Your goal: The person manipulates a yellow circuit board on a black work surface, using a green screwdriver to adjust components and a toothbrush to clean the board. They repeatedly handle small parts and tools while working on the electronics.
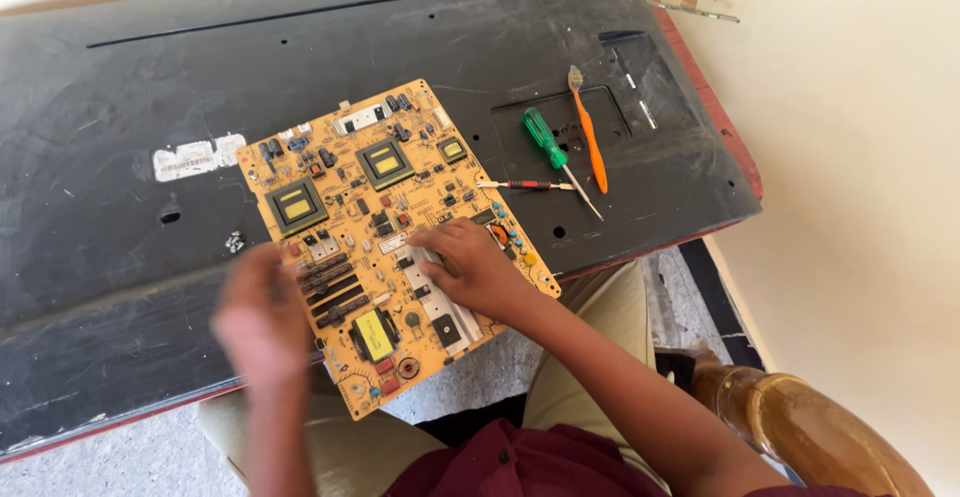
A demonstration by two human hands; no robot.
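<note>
Head view: yellow circuit board [385, 237] flat on black panel [120, 157], near its front edge. Right hand [470, 269] pressed on board's right side, fingers curled. Left hand [262, 317] blurred at board's left edge, grip unclear. Green screwdriver [550, 147], orange toothbrush [590, 132] lying well right.

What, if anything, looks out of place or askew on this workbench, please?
The yellow circuit board lies skewed on the black panel, its near corner overhanging the panel's edge above the lap. An orange toothbrush sits among the tools beside the green screwdriver. The right hand rests on the board; the left hand is motion-blurred.
</note>
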